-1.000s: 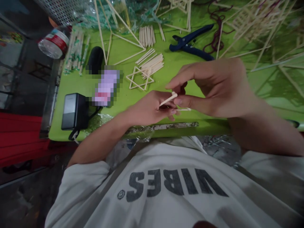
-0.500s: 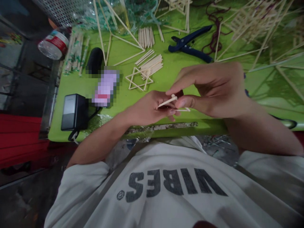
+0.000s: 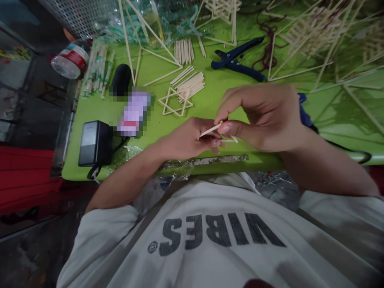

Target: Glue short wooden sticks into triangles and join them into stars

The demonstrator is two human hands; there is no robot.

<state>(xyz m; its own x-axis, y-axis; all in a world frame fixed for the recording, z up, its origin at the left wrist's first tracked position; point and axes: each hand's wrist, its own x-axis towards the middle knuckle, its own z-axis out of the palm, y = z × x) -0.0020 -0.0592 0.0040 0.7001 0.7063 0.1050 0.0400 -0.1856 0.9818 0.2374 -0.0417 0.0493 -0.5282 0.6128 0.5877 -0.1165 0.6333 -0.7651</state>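
Observation:
My left hand [image 3: 190, 136] is closed around thin wooden sticks [image 3: 210, 130], which jut out past its fingers toward the right. A second pale piece [image 3: 229, 140] shows below, its end bent at a corner; how it joins the rest is hidden by my fingers. The thumb and forefinger of my right hand [image 3: 261, 120] pinch the tip of the upper stick. Just beyond my hands lies a six-pointed star of sticks [image 3: 175, 102], beside a loose pile of short sticks [image 3: 192, 86] on the green table [image 3: 144, 156].
Blue cutters [image 3: 237, 58] lie behind my right hand. Stick frames [image 3: 318, 36] fill the back right, near dark red string [image 3: 267, 52]. To the left are a phone [image 3: 135, 112], a power bank [image 3: 94, 142], a black cylinder [image 3: 121, 78] and a plastic bottle [image 3: 70, 60]. A blue-handled tool [image 3: 304, 112] is partly hidden.
My right fingertips have closed in over the stick's end, covering the rounded tip that showed before. The right hand has shifted slightly left. My left hand keeps its hold.

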